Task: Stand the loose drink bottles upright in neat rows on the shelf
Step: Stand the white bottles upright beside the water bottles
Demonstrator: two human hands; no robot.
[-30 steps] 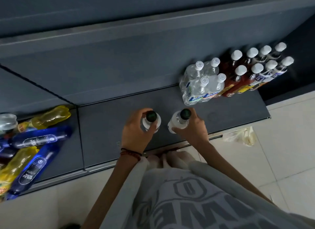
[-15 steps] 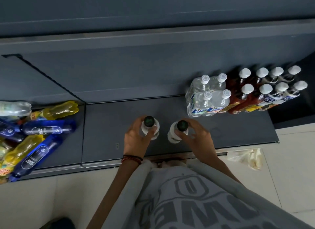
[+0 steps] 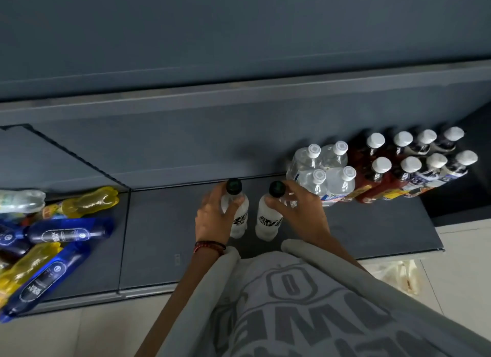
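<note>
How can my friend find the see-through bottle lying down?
Look along the dark shelf to its left end, where loose bottles lie piled. The clear bottle lies at the pile's far edge. Its neighbours are yellow or blue, and the other clear bottles stand upright.

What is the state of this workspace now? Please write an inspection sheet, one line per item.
Surface: dark grey shelf, back panel behind.
Job's things: left white bottle and right white bottle, black caps, near upright, side by side; clear bottles and white-capped dark bottles stand in rows at right.
Clutter: blue bottles and yellow bottles lie heaped at left.
Grippers: left hand curls fingers round the left white bottle; right hand grips the right white bottle.
Cables: nothing seen.
Surroundings: pale tiled floor; crumpled plastic bag on it.
</note>
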